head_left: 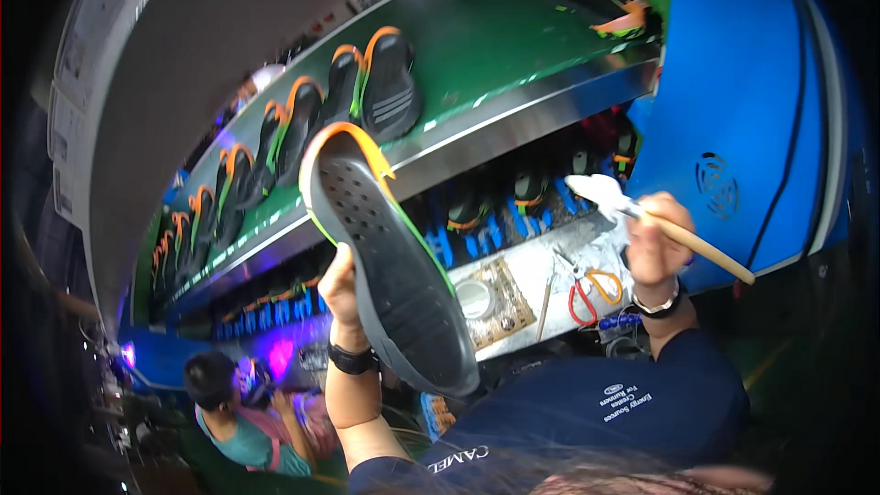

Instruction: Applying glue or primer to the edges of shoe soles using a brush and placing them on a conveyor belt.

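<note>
My left hand is closed round the edge of a dark shoe sole, held up with its hollow inner side showing. The sole has an orange rim at its upper end, a thin green edge and a patch of small holes. On the right, my right hand grips a brush by its wooden handle. The brush's white head points up and left, apart from the sole. Below the brush lie scissors with red and orange handles, on a pale worktop.
A round white pot sits on a stained brown board. Beyond, paired soles line a green conveyor, with shoes on blue holders underneath. A blue machine panel stands right. A co-worker sits at lower left.
</note>
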Demonstrator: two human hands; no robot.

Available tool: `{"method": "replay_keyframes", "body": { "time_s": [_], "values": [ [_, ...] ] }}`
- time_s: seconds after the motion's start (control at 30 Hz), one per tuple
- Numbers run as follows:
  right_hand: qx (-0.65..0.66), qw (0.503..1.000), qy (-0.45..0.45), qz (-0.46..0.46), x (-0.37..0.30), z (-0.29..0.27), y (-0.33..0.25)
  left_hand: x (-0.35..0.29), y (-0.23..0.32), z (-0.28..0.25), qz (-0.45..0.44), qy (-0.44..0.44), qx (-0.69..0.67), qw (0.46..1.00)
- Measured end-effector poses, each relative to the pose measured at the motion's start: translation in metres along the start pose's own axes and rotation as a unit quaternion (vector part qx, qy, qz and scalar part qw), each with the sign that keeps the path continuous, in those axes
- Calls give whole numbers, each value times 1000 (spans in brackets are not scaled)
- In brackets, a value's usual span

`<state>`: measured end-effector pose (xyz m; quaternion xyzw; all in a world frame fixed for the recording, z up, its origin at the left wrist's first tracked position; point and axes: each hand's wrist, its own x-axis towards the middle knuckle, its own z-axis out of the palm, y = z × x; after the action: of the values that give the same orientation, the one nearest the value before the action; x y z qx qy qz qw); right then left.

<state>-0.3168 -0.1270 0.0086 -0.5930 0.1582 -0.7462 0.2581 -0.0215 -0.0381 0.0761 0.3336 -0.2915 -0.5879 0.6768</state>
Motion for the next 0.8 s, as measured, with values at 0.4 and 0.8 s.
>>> {"method": "replay_keyframes", "body": {
  "time_s": [0.4,0.8],
  "values": [
    [-123,987,93,43,-39,-92,-42,234,-11,87,141,-51,94,984],
    [-148,977,111,106,-49,-113,-23,373,-76,177,-141,-170,534,816]
  ]
}}
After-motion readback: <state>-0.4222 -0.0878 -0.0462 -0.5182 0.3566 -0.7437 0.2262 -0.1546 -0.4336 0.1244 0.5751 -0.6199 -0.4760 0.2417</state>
